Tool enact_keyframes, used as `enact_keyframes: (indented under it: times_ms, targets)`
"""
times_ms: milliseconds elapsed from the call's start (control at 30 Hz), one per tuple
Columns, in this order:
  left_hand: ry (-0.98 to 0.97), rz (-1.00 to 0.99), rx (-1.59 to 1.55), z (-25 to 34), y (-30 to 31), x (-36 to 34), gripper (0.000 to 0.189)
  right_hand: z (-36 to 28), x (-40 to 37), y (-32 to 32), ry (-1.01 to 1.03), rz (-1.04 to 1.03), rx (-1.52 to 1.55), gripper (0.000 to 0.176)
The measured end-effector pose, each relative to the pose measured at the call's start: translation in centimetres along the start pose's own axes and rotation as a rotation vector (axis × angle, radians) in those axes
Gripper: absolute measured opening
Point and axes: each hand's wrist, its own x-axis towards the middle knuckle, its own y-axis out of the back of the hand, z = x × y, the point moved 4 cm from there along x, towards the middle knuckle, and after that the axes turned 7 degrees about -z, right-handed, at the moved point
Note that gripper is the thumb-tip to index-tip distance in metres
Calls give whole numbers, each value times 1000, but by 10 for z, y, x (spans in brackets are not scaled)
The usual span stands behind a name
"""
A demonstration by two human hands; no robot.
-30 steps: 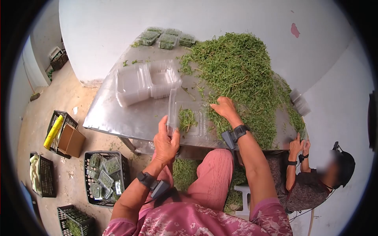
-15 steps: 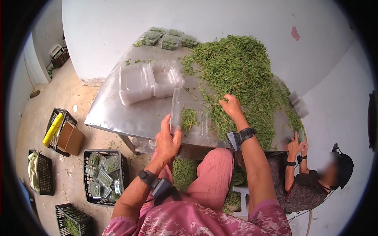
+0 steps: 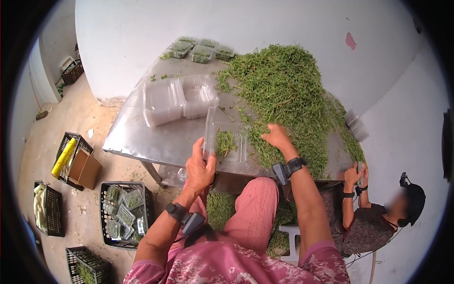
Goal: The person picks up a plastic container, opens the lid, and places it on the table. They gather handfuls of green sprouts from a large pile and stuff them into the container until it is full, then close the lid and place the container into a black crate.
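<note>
An open clear plastic clamshell box (image 3: pixel 240 149) lies near the front edge of the metal table, a small bunch of green sprigs (image 3: pixel 226 143) inside. My left hand (image 3: pixel 200 166) grips its raised lid at the left side, thumb and fingers closed on the plastic. Just right of the box, my right hand (image 3: pixel 280 139) is at the near-left edge of a big heap of leafy green stems (image 3: pixel 283 85). Its fingers are bent and pinched at the greens; the stems between the fingertips are hard to make out.
Nested empty clamshells (image 3: pixel 163 102) stand behind the box. Several filled packs (image 3: pixel 202 54) sit at the table's back. Crates on the floor at left include one with filled packs (image 3: pixel 125 215). A co-worker (image 3: pixel 373 222) sits at right, hands at the table edge.
My right hand has drawn slightly toward me along the edge of the heap. My left hand stays on the box lid. The co-worker's hands have shifted slightly.
</note>
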Motion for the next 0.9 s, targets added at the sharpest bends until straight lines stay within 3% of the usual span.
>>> enact_keyframes:
  times_ms: [400, 500, 600, 633, 733, 900]
  targets:
    - [18, -15, 9, -4, -1, -1, 52, 9, -2, -3, 94, 120, 81, 57]
    - [25, -17, 16, -6, -2, -1, 53, 5, -7, 8, 86, 231, 100, 47]
    - [48, -24, 19, -5, -2, -1, 53, -2, -12, 17, 56, 111, 283, 53]
    - [55, -28, 18, -5, -2, -1, 53, -13, -20, 23, 45, 58, 323, 41]
    - [42, -17, 17, -6, -3, -2, 53, -40, -44, 27, 140, 61, 508, 30]
    - [52, -36, 32, -7, -2, -2, 53, -72, -62, 17, 166, -43, 616, 25]
